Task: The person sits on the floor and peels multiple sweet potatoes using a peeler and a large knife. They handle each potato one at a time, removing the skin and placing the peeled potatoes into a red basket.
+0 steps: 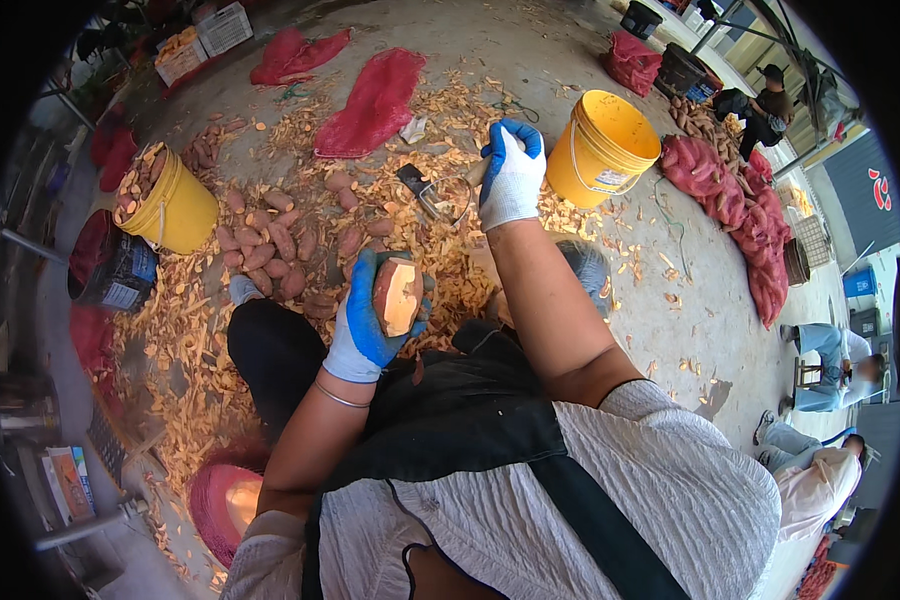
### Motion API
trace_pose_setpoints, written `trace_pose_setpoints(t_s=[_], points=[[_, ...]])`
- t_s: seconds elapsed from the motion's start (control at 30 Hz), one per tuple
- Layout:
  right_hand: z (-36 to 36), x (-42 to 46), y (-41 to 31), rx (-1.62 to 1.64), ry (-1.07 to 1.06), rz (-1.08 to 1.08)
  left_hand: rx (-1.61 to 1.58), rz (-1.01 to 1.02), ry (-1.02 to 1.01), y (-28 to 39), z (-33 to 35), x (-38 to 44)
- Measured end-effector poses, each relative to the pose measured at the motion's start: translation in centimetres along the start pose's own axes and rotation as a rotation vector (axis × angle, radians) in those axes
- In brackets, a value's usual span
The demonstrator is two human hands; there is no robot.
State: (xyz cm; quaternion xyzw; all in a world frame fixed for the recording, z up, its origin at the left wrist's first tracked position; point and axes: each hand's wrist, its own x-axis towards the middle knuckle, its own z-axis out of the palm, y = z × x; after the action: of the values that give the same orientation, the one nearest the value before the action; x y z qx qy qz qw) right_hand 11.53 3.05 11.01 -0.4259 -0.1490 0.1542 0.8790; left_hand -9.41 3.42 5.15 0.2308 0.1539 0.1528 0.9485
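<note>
My left hand (pixel 375 307), in a blue-coated white glove, holds a partly peeled sweet potato (pixel 398 296) with a wide strip of pale flesh facing up. My right hand (pixel 511 165), gloved alike, is raised ahead, left of an open yellow bucket (pixel 601 150). Its fingers are closed around a small thing, mostly hidden, that I cannot make out. Unpeeled sweet potatoes (pixel 281 240) lie in a pile on the floor beyond my left hand. Peelings (pixel 450 300) cover the floor between and around my hands.
At the left, a yellow bucket (pixel 184 214) full of sweet potatoes stands by a black bucket (pixel 124 262). A red mesh sack (pixel 375 101) lies flat ahead. Filled mesh sacks (pixel 761 247) line the right side. Several people sit farther off at the right.
</note>
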Motion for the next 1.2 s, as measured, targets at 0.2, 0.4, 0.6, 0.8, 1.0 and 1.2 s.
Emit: trace_pose_setpoints(t_s=[0.2,0.4,0.6,0.8,1.0,1.2], points=[[2.0,-3.2,-1.6,-0.133,-0.361,0.205,0.150,0.319,0.160,0.3,1.3,0.1],[2.0,-1.2,-2.2,-0.075,-0.099,-0.065,0.178,0.274,0.249,0.7,2.2,-0.3],[1.4,-1.3,-0.4,-0.009,-0.147,0.173,0.028,0.164,0.331,0.7,2.7,0.0],[-0.2,0.2,-0.3,0.100,-0.230,-0.067,-0.263,0.336,0.198,1.7,2.2,-0.5],[0.7,-5.2,0.3,-0.316,-0.541,0.062,-0.268,0.238,0.289,0.4,1.6,0.8],[1.8,-2.4,-2.0,-0.109,-0.146,-0.080,-0.139,0.165,0.159,-0.1,0.3,0.8]])
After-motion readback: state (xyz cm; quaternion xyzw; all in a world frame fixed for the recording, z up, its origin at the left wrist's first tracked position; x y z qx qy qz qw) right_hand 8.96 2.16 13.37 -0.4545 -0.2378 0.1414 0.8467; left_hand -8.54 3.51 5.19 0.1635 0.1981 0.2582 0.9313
